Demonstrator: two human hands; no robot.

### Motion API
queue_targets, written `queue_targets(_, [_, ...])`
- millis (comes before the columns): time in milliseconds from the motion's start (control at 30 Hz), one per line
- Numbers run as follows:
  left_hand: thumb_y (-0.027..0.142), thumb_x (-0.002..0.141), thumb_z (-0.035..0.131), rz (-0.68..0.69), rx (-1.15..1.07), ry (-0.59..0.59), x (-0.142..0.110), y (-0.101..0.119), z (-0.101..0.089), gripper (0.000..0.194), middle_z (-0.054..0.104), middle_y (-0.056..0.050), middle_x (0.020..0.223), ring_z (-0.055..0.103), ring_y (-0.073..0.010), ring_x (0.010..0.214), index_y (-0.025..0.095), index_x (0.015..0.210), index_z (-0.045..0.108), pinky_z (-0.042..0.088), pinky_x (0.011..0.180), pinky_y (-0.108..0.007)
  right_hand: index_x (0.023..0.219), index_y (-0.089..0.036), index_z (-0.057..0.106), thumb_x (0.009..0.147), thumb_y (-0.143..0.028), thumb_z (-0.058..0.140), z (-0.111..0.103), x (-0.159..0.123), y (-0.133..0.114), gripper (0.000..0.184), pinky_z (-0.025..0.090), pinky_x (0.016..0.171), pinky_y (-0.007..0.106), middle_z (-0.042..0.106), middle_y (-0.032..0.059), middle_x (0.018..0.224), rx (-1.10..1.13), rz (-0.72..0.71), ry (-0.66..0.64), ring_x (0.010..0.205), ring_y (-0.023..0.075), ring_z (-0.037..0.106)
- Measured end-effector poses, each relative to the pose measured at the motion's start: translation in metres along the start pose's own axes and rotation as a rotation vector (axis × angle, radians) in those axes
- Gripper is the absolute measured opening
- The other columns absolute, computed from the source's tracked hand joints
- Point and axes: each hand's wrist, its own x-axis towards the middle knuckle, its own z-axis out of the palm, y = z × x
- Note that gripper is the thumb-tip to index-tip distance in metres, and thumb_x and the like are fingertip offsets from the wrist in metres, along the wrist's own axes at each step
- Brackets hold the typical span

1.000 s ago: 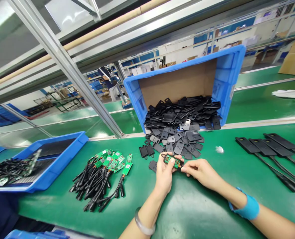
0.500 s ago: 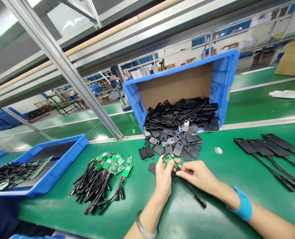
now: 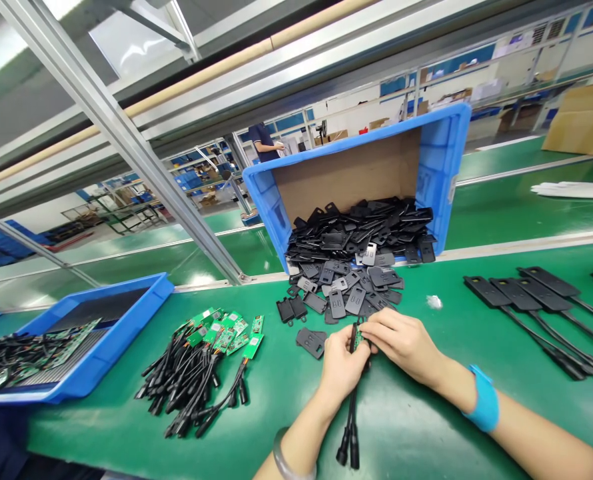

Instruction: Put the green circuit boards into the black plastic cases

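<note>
My left hand (image 3: 344, 363) is closed around a small green circuit board (image 3: 359, 335), turned on edge, with a black strip, apparently part of a plastic casing, along its left side. My right hand (image 3: 401, 339) pinches the board's upper right end, its fingers bent over it. Two black cables (image 3: 352, 427) with plugs hang from the board toward me. My fingers hide much of the board. Just beyond my hands lies a pile of black plastic covers (image 3: 346, 297). A few more loose covers (image 3: 311, 341) rest left of my left hand.
A tipped blue crate (image 3: 451, 180) holds many black casings. Cabled circuit boards (image 3: 201, 360) are heaped on the left beside a blue tray (image 3: 146, 307). Cased units with cables (image 3: 531, 293) lie at right, near a crumpled white scrap (image 3: 434, 302). A person (image 3: 265, 142) stands in the background.
The board has been turned from face-up to on edge, and its cables now hang straight toward me. My right hand has moved up to the board's upper end. A person has appeared behind the crate.
</note>
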Motion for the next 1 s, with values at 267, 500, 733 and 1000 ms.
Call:
queue_targets(267, [0.014,0.069,0.045,-0.008,0.086,-0.018,0.001,-0.003,0.000,0.015,0.060,0.003,0.056,0.052,-0.0103,0.045,0.017,0.071,0.060,0.037,0.046,-0.020,0.084,-0.018,0.064,0.093,-0.024,0.044,0.000,0.001,0.002,0.023,0.044,0.065,0.025,0.063,0.0047,0.077,0.090,0.051,0.014,0.073,0.0147,0.055])
queue_targets(500, [0.012,0.067,0.045,-0.031,0.162,-0.029,0.002,-0.009,-0.003,0.017,0.059,0.003,0.052,0.052,-0.0100,0.045,0.017,0.066,0.061,0.038,0.047,-0.019,0.076,-0.015,0.058,0.091,-0.013,0.038,0.006,0.004,-0.001,0.025,0.035,0.055,0.027,0.053,0.0054,0.072,-0.203,-0.041,-0.138,0.068,0.0173,0.046])
queue_targets(733, [0.017,0.070,0.044,-0.084,0.116,-0.074,0.003,-0.009,-0.001,0.015,0.060,0.002,0.052,0.052,-0.0095,0.041,0.016,0.070,0.059,0.037,0.038,-0.017,0.077,-0.016,0.057,0.092,-0.015,0.040,0.001,0.005,0.004,0.023,0.035,0.060,0.026,0.054,0.0043,0.074,-0.179,-0.078,-0.101,0.072,0.0164,0.046])
queue_targets(1000, [0.016,0.068,0.046,-0.121,0.043,-0.086,0.002,-0.007,-0.001,0.013,0.062,0.000,0.055,0.051,-0.0088,0.039,0.016,0.068,0.058,0.038,0.034,-0.016,0.076,-0.015,0.057,0.092,-0.017,0.038,0.005,0.005,0.002,0.024,0.035,0.060,0.029,0.053,0.0056,0.074,-0.178,-0.081,-0.172,0.070,0.0180,0.044])
